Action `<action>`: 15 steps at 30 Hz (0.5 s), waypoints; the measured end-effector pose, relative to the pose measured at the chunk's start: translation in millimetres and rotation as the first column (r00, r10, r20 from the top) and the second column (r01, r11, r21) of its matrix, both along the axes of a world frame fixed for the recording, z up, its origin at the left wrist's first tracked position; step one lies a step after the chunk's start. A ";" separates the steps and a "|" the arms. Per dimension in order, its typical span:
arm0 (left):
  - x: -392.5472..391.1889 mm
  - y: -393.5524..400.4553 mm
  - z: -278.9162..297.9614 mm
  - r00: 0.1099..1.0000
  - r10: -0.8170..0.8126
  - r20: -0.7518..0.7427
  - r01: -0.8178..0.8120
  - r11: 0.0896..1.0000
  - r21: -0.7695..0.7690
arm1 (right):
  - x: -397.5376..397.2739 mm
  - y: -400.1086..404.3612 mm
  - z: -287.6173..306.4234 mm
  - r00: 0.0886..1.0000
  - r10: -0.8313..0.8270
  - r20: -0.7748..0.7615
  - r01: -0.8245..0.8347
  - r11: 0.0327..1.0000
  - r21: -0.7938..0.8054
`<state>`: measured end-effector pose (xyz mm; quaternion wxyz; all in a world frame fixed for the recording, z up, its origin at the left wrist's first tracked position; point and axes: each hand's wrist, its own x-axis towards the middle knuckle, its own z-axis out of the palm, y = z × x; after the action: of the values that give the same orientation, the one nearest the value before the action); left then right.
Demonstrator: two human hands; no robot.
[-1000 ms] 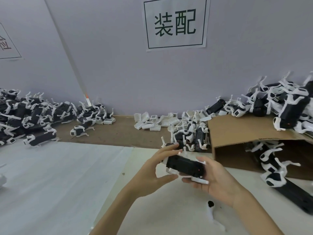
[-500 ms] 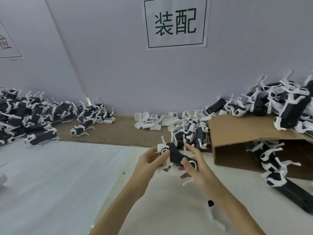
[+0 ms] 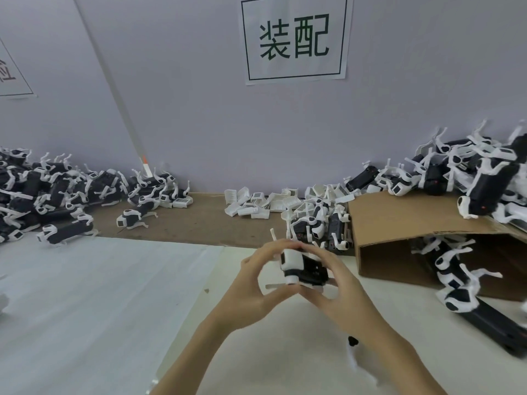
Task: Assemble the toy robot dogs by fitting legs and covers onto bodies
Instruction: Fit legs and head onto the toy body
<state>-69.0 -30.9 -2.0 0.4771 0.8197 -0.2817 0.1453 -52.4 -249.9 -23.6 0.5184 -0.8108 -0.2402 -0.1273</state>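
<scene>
A black toy robot dog (image 3: pixel 302 270) with a white head end and white legs is held above the white table sheet, its white end turned toward me. My left hand (image 3: pixel 256 292) grips it from the left, fingers over the top and thumb under it. My right hand (image 3: pixel 339 292) grips it from the right, fingers curled around its back and underside. A loose white leg (image 3: pixel 356 357) with a black tip lies on the sheet below my right wrist.
A heap of white covers (image 3: pixel 256 202) lies at the back centre, with a cluster of dogs (image 3: pixel 316 223) beside it. An open cardboard box (image 3: pixel 399 232) on its side holds more dogs at the right. Piles of dogs (image 3: pixel 57 192) fill the back left and the back right (image 3: pixel 470 175).
Both hands turned the dog from lying sideways to end-on, white end toward me, and closed more tightly around it. The hands shifted slightly left and up.
</scene>
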 end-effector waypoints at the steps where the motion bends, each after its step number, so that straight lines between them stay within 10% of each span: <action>1: -1.3 -5.3 -3.0 0.997 0.023 0.075 -0.028 0.997 0.070 | 0.5 4.1 -4.0 0.999 -0.016 0.050 0.018 1.000 -0.024; 7: -7.3 -22.7 -10.6 0.942 0.133 0.308 -0.193 0.965 0.175 | 0.5 9.4 -13.3 0.991 0.084 0.103 -0.087 0.996 0.027; 15: -11.2 -23.3 1.1 0.986 0.164 -0.024 -0.166 0.972 -0.168 | -3.5 15.3 -11.9 0.948 -0.157 0.278 0.166 0.986 -0.011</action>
<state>-80.1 -54.2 -0.9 0.5327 0.7975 -0.1968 0.2036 -55.8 -234.6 -35.5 0.4538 -0.8107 -0.2451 -0.2769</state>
